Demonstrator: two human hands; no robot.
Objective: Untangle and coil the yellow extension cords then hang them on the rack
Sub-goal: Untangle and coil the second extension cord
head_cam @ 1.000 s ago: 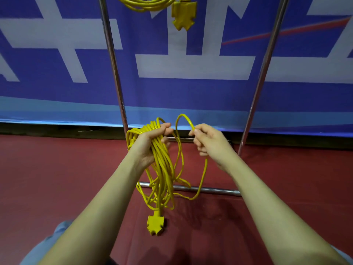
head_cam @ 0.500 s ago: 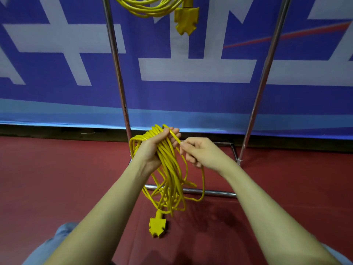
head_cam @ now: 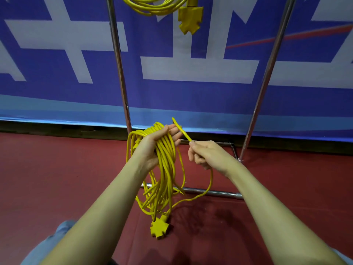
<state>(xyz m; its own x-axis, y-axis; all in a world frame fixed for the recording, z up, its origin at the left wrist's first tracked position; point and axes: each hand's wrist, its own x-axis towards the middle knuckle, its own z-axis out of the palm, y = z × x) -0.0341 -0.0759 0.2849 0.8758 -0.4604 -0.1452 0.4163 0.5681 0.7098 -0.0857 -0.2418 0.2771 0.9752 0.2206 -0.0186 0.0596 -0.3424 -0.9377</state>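
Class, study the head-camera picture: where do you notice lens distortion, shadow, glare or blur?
Head view: the wide lens bows the rack poles outward; soft shadows of the cord bundle and arms fall on the red floor below; faint highlights streak the metal poles; the strand pinched by the right hand looks slightly blurred, as does the left hand.

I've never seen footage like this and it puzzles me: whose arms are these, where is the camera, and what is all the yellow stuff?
No machine here: a person wears a camera on the head, looking down at their own arms. The left hand grips a bundle of yellow extension cord whose loops hang down, ending in a yellow socket block just above the red floor. The right hand pinches a loose stretch of the same cord. Behind stands a metal rack, with another coiled cord already hanging from its top, before a blue and white banner.
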